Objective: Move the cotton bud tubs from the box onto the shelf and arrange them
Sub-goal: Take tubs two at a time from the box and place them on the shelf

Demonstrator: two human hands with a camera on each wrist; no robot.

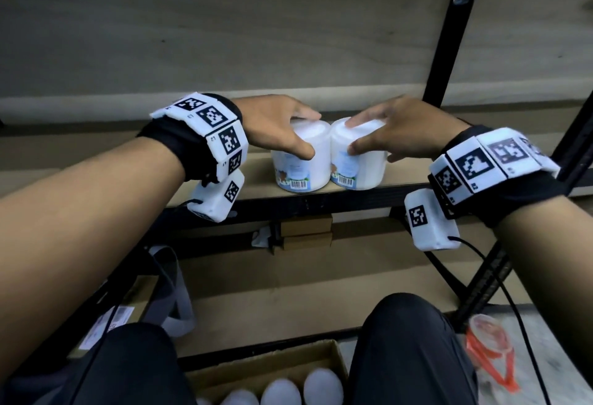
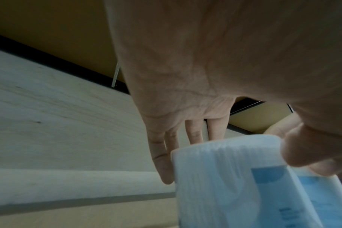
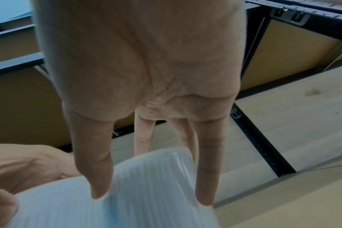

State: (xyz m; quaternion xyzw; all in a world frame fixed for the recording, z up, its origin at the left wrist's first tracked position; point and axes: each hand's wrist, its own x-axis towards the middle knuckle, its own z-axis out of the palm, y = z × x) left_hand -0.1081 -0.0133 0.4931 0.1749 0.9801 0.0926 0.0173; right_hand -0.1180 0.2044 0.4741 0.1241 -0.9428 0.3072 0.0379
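Two white cotton bud tubs with blue labels stand side by side, touching, near the front edge of the wooden shelf [image 1: 128,160]. My left hand [image 1: 288,131] grips the left tub [image 1: 300,167] from above, thumb on its front and fingers over the lid. My right hand [image 1: 391,131] grips the right tub [image 1: 362,167] the same way. The left wrist view shows the left tub [image 2: 234,177] between thumb [image 2: 310,151] and fingers. In the right wrist view the fingers reach down over the right tub [image 3: 146,192]. Several more white tubs [image 1: 282,388] sit in the cardboard box [image 1: 337,356] between my knees.
A black upright post [image 1: 449,35] rises just right of my right hand, with a diagonal brace below it. Small cardboard boxes [image 1: 306,231] lie on the lower shelf under the black front rail [image 1: 321,202]. An orange and white plastic bag [image 1: 491,350] lies at the lower right.
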